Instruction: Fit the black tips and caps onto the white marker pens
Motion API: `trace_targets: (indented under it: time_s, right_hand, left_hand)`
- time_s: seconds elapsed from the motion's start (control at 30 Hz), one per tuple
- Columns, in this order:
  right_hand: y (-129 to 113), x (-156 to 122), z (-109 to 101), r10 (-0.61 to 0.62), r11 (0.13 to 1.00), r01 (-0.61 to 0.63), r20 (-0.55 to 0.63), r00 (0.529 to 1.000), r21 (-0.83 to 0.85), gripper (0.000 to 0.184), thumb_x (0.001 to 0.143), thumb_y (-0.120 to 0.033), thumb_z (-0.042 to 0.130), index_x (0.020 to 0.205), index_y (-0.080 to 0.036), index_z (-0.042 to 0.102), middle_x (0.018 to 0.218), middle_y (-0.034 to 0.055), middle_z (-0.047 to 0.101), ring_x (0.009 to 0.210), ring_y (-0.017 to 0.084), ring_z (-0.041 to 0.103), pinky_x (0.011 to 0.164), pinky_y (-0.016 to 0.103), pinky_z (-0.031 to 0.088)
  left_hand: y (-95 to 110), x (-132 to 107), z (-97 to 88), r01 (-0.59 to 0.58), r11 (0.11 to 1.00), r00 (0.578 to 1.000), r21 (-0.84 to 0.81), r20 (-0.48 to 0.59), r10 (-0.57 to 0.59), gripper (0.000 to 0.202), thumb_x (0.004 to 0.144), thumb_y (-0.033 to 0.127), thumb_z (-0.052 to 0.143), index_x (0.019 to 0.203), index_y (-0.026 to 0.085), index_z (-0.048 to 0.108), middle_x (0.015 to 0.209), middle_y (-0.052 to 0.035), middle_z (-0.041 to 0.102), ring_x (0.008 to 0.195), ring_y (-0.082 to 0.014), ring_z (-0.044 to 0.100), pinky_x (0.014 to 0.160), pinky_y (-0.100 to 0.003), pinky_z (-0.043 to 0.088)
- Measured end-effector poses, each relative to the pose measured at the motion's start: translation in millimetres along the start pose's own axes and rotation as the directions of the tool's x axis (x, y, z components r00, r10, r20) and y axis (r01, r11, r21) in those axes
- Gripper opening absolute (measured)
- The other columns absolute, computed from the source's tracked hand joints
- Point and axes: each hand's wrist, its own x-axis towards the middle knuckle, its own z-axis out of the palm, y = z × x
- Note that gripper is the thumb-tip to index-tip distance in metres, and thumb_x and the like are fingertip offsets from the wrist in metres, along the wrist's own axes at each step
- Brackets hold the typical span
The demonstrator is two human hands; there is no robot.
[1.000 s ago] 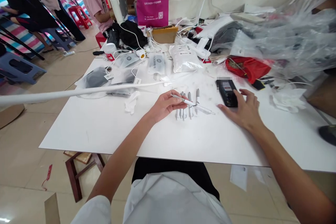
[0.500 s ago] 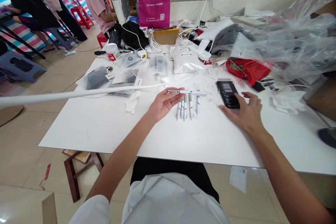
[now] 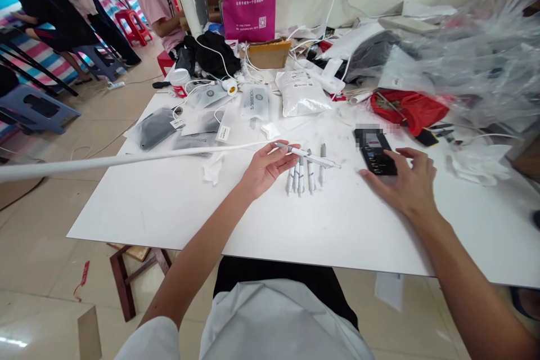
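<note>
My left hand is closed on a white pen with a grey grip, held between thumb and fingers above the table. The pen slants down toward the right. Just below it, several similar white-and-grey pens lie side by side on the white tabletop. To their right a black phone lies face up with its screen lit; part of it is blurred out. My right hand has its fingers apart, the index finger at the phone's right edge and the thumb near its lower left corner.
Clear bags with dark items, a white package and cables lie behind the pens. At the back right are a red pouch and crumpled plastic. A white rod crosses from the left. People sit beyond, one in pink.
The pen in my left hand has tilted, its right end now lower. My right hand stays by the phone with little movement. The whole view has shifted slightly.
</note>
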Motion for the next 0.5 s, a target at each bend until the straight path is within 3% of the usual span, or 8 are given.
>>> trace_targets:
  time_s: [0.2, 0.37, 0.47, 0.5]
  right_hand:
    - [-28, 5, -10, -0.144, 0.982, 0.148, -0.044, 0.989, 0.119, 0.058, 0.098, -0.065, 0.066, 0.131, -0.017, 0.067, 0.135, 0.0222, 0.068, 0.126, 0.037, 0.063, 0.106, 0.050, 0.046]
    - [-98, 16, -22, -0.377, 0.852, 0.349, -0.005, 0.926, 0.390, 0.047, 0.101, -0.059, 0.068, 0.130, -0.023, 0.065, 0.126, 0.0152, 0.074, 0.118, 0.035, 0.069, 0.102, 0.052, 0.050]
    - [-145, 28, -23, -0.492, 0.716, 0.391, 0.020, 0.871, 0.578, 0.043, 0.104, -0.055, 0.066, 0.134, -0.026, 0.061, 0.118, 0.0121, 0.078, 0.108, 0.033, 0.073, 0.099, 0.051, 0.052]
    - [-158, 33, -22, -0.488, 0.702, 0.372, 0.031, 0.872, 0.608, 0.042, 0.105, -0.054, 0.064, 0.136, -0.026, 0.060, 0.114, 0.0119, 0.078, 0.102, 0.032, 0.073, 0.094, 0.049, 0.054]
  left_hand:
    - [-4, 3, 1.4, -0.076, 0.983, 0.993, 0.168, -0.074, 0.090, 0.042, 0.075, 0.041, 0.099, 0.090, 0.018, 0.067, 0.089, -0.0005, 0.071, 0.079, -0.0115, 0.069, 0.073, -0.026, 0.053]
    - [-8, 7, 0.9, -0.100, 0.969, 0.988, 0.227, -0.091, 0.123, 0.046, 0.075, 0.049, 0.098, 0.089, 0.018, 0.067, 0.078, 0.0021, 0.066, 0.068, -0.0093, 0.061, 0.070, -0.026, 0.053]
    - [-11, 8, -1.3, -0.113, 0.962, 0.986, 0.248, -0.092, 0.140, 0.045, 0.075, 0.049, 0.098, 0.089, 0.018, 0.068, 0.085, -0.0001, 0.071, 0.076, -0.0116, 0.067, 0.076, -0.028, 0.056]
    - [-11, 9, -2.3, -0.126, 0.960, 0.984, 0.250, -0.090, 0.153, 0.044, 0.076, 0.048, 0.097, 0.089, 0.017, 0.069, 0.089, -0.0012, 0.073, 0.078, -0.0116, 0.068, 0.079, -0.028, 0.057]
